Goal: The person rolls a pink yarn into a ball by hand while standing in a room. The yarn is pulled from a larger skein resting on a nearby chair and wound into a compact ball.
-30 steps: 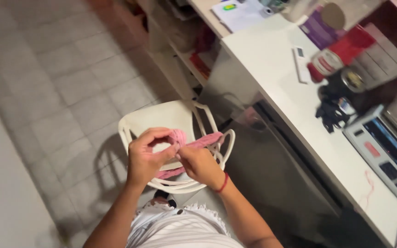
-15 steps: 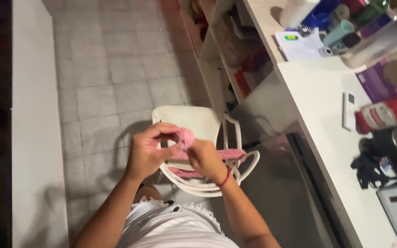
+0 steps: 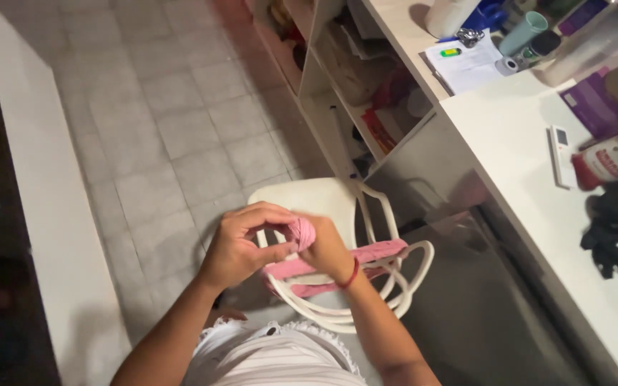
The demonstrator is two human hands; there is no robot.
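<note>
Both hands, left hand (image 3: pixel 241 246) and right hand (image 3: pixel 327 246), are pinched closed on a rolled pink cloth (image 3: pixel 300 232) held above the white plastic chair (image 3: pixel 323 196); uneven finger tension would likely let the roll unwind.

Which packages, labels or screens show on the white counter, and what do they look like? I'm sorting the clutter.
Red packet: right edge of the counter, lying flat, red with a white label patch.
Purple package: behind the red packet, flat, purple.
White remote: left of the red packet, slim, small grey screen.
Paper sheet: far end of the counter, white, small green-yellow mark.
</note>
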